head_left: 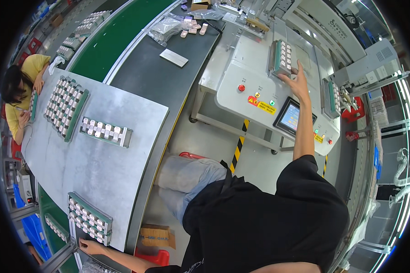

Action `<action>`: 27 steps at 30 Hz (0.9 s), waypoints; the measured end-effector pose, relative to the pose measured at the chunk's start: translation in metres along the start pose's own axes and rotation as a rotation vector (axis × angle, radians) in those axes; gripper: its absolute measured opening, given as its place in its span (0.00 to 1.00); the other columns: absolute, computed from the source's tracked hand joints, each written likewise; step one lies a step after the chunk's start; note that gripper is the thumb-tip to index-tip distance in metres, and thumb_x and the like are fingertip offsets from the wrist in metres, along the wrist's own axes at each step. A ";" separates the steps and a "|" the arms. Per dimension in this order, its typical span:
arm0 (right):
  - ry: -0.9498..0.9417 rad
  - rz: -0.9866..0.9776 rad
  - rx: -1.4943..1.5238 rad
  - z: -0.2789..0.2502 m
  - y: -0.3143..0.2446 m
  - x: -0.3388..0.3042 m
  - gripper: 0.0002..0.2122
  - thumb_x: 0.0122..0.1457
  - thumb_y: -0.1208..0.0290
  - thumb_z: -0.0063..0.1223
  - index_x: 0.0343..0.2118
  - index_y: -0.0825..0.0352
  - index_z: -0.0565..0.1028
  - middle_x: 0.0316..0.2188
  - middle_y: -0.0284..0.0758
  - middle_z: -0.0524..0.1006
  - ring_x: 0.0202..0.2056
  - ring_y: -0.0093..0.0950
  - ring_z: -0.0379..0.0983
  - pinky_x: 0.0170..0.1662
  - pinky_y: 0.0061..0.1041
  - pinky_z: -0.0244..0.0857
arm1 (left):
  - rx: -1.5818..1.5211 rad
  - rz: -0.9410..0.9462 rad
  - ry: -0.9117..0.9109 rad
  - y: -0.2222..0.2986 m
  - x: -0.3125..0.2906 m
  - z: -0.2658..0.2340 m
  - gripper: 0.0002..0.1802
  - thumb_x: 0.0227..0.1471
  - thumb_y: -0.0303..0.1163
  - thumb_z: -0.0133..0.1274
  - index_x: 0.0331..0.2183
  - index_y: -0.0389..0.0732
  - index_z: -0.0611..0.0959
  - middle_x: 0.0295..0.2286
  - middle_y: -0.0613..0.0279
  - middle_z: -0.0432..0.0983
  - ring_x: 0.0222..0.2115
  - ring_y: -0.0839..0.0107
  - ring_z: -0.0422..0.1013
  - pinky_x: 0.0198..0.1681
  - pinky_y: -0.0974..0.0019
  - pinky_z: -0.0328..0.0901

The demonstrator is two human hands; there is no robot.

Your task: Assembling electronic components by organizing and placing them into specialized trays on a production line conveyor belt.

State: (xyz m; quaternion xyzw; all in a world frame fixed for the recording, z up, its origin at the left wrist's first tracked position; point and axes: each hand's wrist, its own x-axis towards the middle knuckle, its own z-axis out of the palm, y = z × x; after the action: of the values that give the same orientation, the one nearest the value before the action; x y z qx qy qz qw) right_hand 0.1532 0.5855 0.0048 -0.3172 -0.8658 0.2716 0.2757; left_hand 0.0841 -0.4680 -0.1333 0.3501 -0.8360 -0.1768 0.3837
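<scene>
My right hand (299, 81) rests open-fingered against a green tray of small white parts (283, 57) on the white machine (264, 91); my left hand (90, 246) touches stacked trays (89, 218) at the grey surface (100, 159) edge, its grip unclear

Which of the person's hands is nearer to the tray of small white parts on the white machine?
Right. The right hand touches the tray on the white machine. The left hand is far off, at the stacked trays on the grey table.
</scene>
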 end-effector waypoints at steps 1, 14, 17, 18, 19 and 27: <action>-0.007 0.017 0.007 -0.001 0.005 0.003 0.59 0.44 0.59 0.80 0.73 0.74 0.47 0.54 0.54 0.78 0.52 0.37 0.77 0.58 0.33 0.67 | 0.002 -0.004 0.005 -0.003 0.000 -0.001 0.23 0.65 0.44 0.52 0.45 0.31 0.85 0.44 0.46 0.82 0.44 0.53 0.78 0.48 0.57 0.71; 0.127 0.048 -0.644 0.002 -0.021 -0.080 0.58 0.35 0.53 0.82 0.68 0.70 0.57 0.52 0.48 0.69 0.54 0.48 0.66 0.58 0.50 0.58 | -0.053 -0.028 0.016 -0.005 0.004 0.005 0.20 0.63 0.39 0.55 0.43 0.29 0.85 0.41 0.45 0.83 0.41 0.54 0.79 0.48 0.60 0.71; 0.122 0.055 -0.626 0.016 -0.014 -0.099 0.55 0.37 0.58 0.81 0.68 0.69 0.57 0.52 0.49 0.68 0.54 0.49 0.65 0.57 0.49 0.58 | -0.019 -0.019 0.019 0.000 0.003 0.010 0.19 0.63 0.38 0.55 0.43 0.29 0.86 0.41 0.45 0.83 0.41 0.55 0.79 0.48 0.60 0.72; 0.125 0.060 -0.628 0.019 -0.014 -0.100 0.55 0.37 0.58 0.81 0.68 0.69 0.57 0.52 0.49 0.68 0.54 0.49 0.65 0.57 0.49 0.58 | -0.041 -0.023 0.017 -0.001 0.003 0.009 0.19 0.63 0.38 0.55 0.43 0.29 0.86 0.41 0.45 0.83 0.41 0.55 0.79 0.47 0.60 0.72; 0.114 0.051 -0.625 0.023 -0.014 -0.100 0.55 0.38 0.59 0.81 0.68 0.69 0.57 0.52 0.49 0.67 0.54 0.49 0.65 0.56 0.49 0.58 | -0.063 -0.027 0.015 -0.003 0.003 0.009 0.19 0.63 0.37 0.55 0.43 0.30 0.86 0.40 0.46 0.83 0.40 0.55 0.80 0.47 0.60 0.73; 0.100 0.041 -0.636 0.023 -0.009 -0.109 0.50 0.40 0.58 0.79 0.66 0.69 0.61 0.52 0.49 0.67 0.55 0.48 0.64 0.56 0.48 0.58 | -0.097 -0.044 0.043 0.007 0.001 0.011 0.19 0.63 0.37 0.55 0.44 0.30 0.86 0.39 0.46 0.84 0.39 0.55 0.80 0.46 0.60 0.73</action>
State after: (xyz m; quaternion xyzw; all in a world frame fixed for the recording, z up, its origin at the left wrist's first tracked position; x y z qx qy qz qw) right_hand 0.2054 0.4966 -0.0385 -0.4178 -0.8861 -0.0230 0.1995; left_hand 0.0726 -0.4633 -0.1359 0.3532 -0.8100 -0.2181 0.4142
